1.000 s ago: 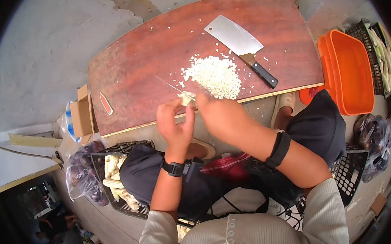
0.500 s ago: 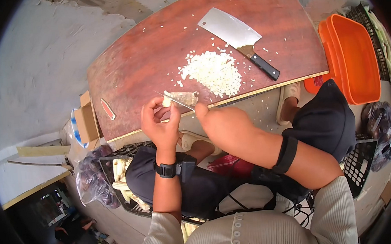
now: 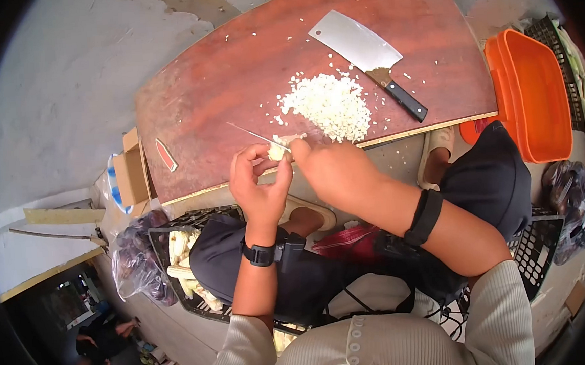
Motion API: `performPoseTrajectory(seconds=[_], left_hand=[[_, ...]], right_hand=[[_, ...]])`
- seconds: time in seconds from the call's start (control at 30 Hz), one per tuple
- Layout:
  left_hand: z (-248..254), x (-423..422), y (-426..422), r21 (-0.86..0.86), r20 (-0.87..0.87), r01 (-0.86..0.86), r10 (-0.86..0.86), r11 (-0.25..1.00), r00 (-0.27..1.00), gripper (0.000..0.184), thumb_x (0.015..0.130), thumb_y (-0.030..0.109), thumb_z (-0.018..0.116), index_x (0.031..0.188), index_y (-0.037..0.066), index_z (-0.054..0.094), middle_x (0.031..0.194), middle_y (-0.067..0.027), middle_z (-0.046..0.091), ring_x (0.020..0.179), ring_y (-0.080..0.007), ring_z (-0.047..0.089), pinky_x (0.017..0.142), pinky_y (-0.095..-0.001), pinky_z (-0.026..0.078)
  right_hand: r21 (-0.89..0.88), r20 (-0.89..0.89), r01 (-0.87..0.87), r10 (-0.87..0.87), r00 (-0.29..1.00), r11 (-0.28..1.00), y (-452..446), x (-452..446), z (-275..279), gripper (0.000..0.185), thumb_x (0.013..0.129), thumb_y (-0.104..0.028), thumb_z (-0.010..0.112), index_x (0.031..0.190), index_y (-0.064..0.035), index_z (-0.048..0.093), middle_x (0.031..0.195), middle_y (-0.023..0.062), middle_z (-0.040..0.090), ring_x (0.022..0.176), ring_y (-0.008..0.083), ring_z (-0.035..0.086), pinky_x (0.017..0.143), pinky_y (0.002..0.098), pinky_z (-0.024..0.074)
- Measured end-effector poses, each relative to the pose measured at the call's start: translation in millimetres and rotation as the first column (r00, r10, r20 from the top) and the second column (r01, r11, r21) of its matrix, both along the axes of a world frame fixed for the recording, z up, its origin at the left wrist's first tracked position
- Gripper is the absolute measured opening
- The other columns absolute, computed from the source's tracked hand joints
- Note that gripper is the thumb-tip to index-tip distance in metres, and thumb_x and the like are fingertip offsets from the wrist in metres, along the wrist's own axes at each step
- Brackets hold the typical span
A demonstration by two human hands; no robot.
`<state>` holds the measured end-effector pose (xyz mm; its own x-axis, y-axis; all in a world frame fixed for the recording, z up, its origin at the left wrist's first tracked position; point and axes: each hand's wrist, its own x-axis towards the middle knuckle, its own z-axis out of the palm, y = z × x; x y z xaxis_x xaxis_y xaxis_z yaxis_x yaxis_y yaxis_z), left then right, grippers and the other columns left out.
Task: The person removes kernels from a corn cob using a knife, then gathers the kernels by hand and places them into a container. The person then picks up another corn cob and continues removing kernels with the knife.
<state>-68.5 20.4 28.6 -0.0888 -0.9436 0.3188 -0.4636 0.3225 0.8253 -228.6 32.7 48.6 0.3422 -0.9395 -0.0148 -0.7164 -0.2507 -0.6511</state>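
My left hand (image 3: 260, 185) is closed by its fingertips on a pale piece of corn cob (image 3: 277, 151) above the table's near edge. My right hand (image 3: 329, 170) is closed on a small thin-bladed knife (image 3: 252, 134); its handle is hidden in the fingers, and the blade lies across the cob, pointing up and left. Part of the cob is behind my right fingers. Just beyond my hands, a pile of white corn kernels (image 3: 333, 106) lies on the red-brown table (image 3: 217, 79), with loose kernels scattered around it. A cleaver (image 3: 357, 41) with a black handle rests behind the pile.
An orange tub (image 3: 541, 97) stands right of the table, beside a crate of corn (image 3: 575, 71). A crate with cobs (image 3: 184, 264) is by my left leg, near a plastic bag (image 3: 142, 261). A cardboard box (image 3: 131, 172) is left. Another person (image 3: 107, 338) appears lower left.
The cob, seen lengthwise half a second ago, is now turned mostly end-on in my left hand. My right hand has shifted with the knife across it. The view has moved slightly.
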Motion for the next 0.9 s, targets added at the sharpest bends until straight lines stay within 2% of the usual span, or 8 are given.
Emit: performPoseTrajectory(seconds=[0.03, 0.13, 0.23, 0.33, 0.47, 0.57, 0.67, 0.9], left_hand=[[0, -2, 1, 0.003, -0.016, -0.018, 0.018, 1.0, 1.0, 0.033, 0.072, -0.009, 0.068, 0.102, -0.003, 0.056, 0.1, -0.0087, 0.051, 0.086, -0.0131, 0.058, 0.069, -0.0242, 0.057], [4, -4, 4, -0.029, 0.114, -0.024, 0.028, 0.999, 0.993, 0.033, 0.072, -0.009, 0.067, 0.102, -0.003, 0.057, 0.1, -0.0085, 0.051, 0.086, -0.0127, 0.057, 0.068, -0.0234, 0.057], [6, -9, 3, -0.048, 0.151, -0.053, 0.06, 0.997, 0.987, 0.033, 0.069, -0.001, 0.072, 0.099, -0.001, 0.058, 0.093, -0.0103, 0.056, 0.072, -0.0163, 0.064, 0.06, -0.0254, 0.056], [9, -13, 3, -0.038, 0.181, -0.04, 0.046, 0.998, 0.982, 0.033, 0.069, -0.001, 0.071, 0.099, 0.0, 0.058, 0.091, -0.0099, 0.057, 0.07, -0.0166, 0.063, 0.059, -0.0254, 0.055], [4, -9, -3, -0.031, 0.155, -0.07, 0.074, 0.997, 0.985, 0.032, 0.068, 0.0, 0.071, 0.097, 0.0, 0.059, 0.089, -0.0095, 0.057, 0.069, -0.017, 0.064, 0.06, -0.0255, 0.055], [5, -5, -7, -0.026, 0.152, -0.067, 0.07, 0.997, 0.986, 0.032, 0.068, 0.001, 0.072, 0.097, 0.0, 0.059, 0.089, -0.0095, 0.058, 0.069, -0.0169, 0.064, 0.061, -0.0259, 0.055], [5, -4, -9, -0.009, 0.138, -0.062, 0.063, 0.998, 0.988, 0.032, 0.067, 0.001, 0.072, 0.096, 0.0, 0.059, 0.089, -0.0098, 0.058, 0.07, -0.0167, 0.063, 0.062, -0.0261, 0.054], [3, 1, -14, -0.019, 0.115, -0.017, 0.019, 1.0, 0.993, 0.03, 0.067, 0.0, 0.072, 0.094, 0.001, 0.059, 0.088, -0.0096, 0.059, 0.072, -0.0169, 0.064, 0.062, -0.027, 0.054]], right_hand=[[0.004, -0.006, 0.003, -0.003, 1.0, 1.0, 1, 0, 0, 0.012, 0.083, -0.008, 0.052, 0.09, -0.0019, 0.045, 0.066, 0.0162, 0.063, 0.061, 0.0341, 0.065, 0.052, 0.0414, 0.0512], [-0.011, 0.004, 0.026, -0.026, 1.0, 1.0, 6, 2, -2, 0.011, 0.083, -0.008, 0.052, 0.09, -0.0018, 0.045, 0.066, 0.0169, 0.063, 0.061, 0.0343, 0.065, 0.051, 0.0415, 0.0511], [-0.026, -0.003, 0.044, -0.044, 0.999, 0.999, 10, 1, -4, 0.011, 0.082, -0.007, 0.051, 0.089, -0.0014, 0.045, 0.066, 0.0173, 0.063, 0.06, 0.0341, 0.065, 0.051, 0.0413, 0.051], [-0.045, 0.024, 0.073, -0.072, 0.997, 0.996, 15, -4, -3, 0.012, 0.081, -0.006, 0.052, 0.088, -0.001, 0.044, 0.063, 0.017, 0.062, 0.059, 0.0337, 0.065, 0.049, 0.041, 0.0506], [0.008, -0.031, 0.057, -0.057, 0.998, 0.998, 21, -10, 3, 0.014, 0.079, -0.006, 0.053, 0.088, -0.0008, 0.043, 0.061, 0.0163, 0.061, 0.057, 0.033, 0.064, 0.048, 0.0409, 0.05], [0.038, -0.112, 0.057, -0.052, 0.992, 0.998, 20, -9, 5, 0.015, 0.08, -0.011, 0.056, 0.088, -0.003, 0.046, 0.063, 0.0119, 0.062, 0.059, 0.0279, 0.066, 0.047, 0.0384, 0.0499], [0.057, -0.138, 0.04, -0.032, 0.99, 0.998, 17, -8, 3, 0.016, 0.08, -0.011, 0.057, 0.088, -0.0027, 0.046, 0.061, 0.0108, 0.062, 0.058, 0.0276, 0.065, 0.047, 0.0376, 0.0499], [-0.006, -0.096, 0.044, -0.044, 0.994, 0.999, 4, 1, -1, 0.016, 0.081, -0.012, 0.056, 0.089, -0.0021, 0.046, 0.061, 0.0119, 0.062, 0.059, 0.0286, 0.066, 0.048, 0.038, 0.0505]])
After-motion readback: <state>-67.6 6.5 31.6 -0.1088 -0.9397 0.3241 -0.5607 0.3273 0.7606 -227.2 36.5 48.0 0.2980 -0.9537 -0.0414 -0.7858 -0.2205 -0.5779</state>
